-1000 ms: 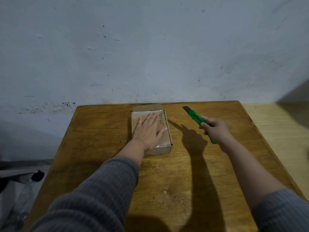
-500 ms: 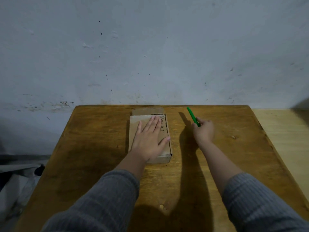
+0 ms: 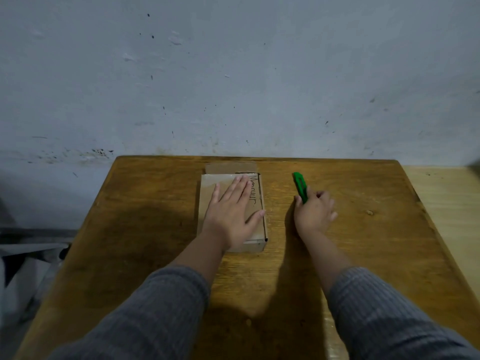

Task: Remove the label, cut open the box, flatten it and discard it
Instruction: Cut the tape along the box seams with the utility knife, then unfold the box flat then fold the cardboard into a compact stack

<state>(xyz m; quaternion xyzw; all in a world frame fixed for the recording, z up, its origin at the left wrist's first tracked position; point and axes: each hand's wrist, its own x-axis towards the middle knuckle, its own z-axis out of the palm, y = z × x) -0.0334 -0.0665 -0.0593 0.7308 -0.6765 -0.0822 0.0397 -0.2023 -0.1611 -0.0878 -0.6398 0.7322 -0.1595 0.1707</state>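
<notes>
The left hand (image 3: 231, 214) lies flat, fingers spread, over the cardboard box (image 3: 207, 189), hiding most of its top; handwriting along the box's 3 o'clock edge is illegible. At 3 o'clock from the box, the right hand (image 3: 314, 213) is closed round a green utility knife (image 3: 300, 185), its tip pointing toward 12 o'clock and its lower end hidden in the fist, on the wooden table (image 3: 145, 229).

A scuffed grey wall (image 3: 233, 74) rises behind the brown wooden table (image 3: 145, 209).
</notes>
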